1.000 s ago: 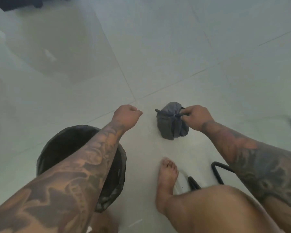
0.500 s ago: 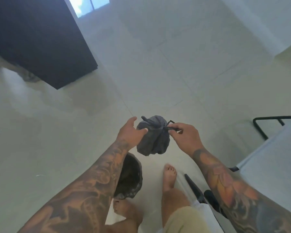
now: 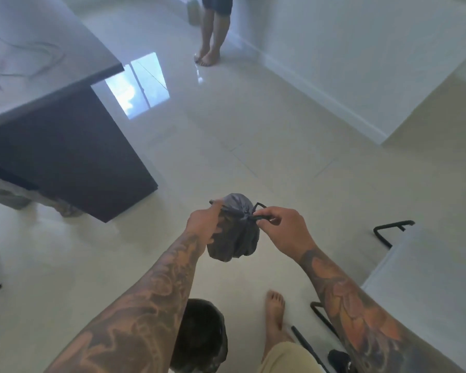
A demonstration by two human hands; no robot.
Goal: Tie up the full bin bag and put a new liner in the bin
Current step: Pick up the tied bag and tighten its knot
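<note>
Above the floor (image 3: 280, 157), centre of view: small grey bin bag (image 3: 233, 238) held in the air between both hands. Left hand (image 3: 202, 224) curled on the bag's left upper side, pinching one dark drawstring end. Right hand (image 3: 283, 227) pinches the other drawstring end at the gathered neck, remaining fingers loosely spread. Bag looks soft, light, thin film; likely slippery, so hold at strings or bunched neck, not the body. Bin (image 3: 202, 337) sits near, below the left forearm; whether it holds a liner can't be made out.
</note>
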